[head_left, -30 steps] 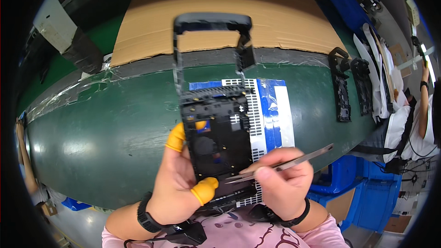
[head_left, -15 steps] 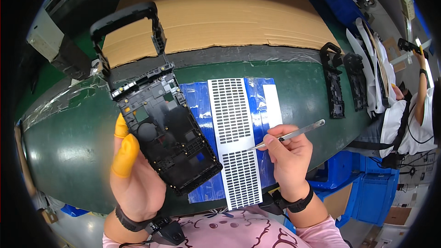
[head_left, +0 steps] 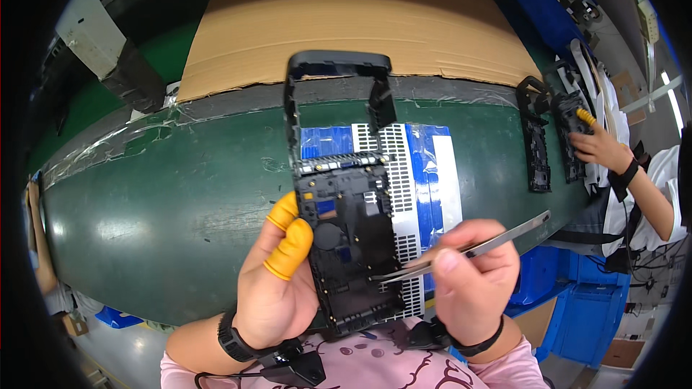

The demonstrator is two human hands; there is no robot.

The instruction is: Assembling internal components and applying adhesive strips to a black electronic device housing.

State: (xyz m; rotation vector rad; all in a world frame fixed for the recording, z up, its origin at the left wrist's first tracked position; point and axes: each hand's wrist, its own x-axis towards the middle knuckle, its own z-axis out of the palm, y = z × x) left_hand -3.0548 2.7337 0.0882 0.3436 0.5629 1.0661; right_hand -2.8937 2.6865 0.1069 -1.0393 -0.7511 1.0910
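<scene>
My left hand [head_left: 272, 294], with yellow finger cots on two fingers, is closed on the left edge of a black plastic housing [head_left: 364, 234]. This housing has an open loop-shaped frame at its far end and small brass-coloured inserts inside. In my right hand [head_left: 477, 289] is a pair of metal tweezers [head_left: 510, 235], pinched between thumb and fingers. Their tips reach over the lower inner part of the housing; whether they hold a small piece, I cannot make out. Partly covered by the housing, a white sheet [head_left: 401, 205] carries rows of small black rectangles.
Under the sheet lies a blue taped mat [head_left: 425, 173] with a white strip [head_left: 447, 180] on the green table [head_left: 180, 209]. Cardboard [head_left: 360, 21] covers the far side. At right, another black housing [head_left: 537, 148] lies near a co-worker's hand [head_left: 602, 148], which touches a similar part.
The housing has swung to the right and stands more upright, now covering part of the sheet. My tweezers have left the sheet for the housing's inside. A co-worker's hand has reached onto the table.
</scene>
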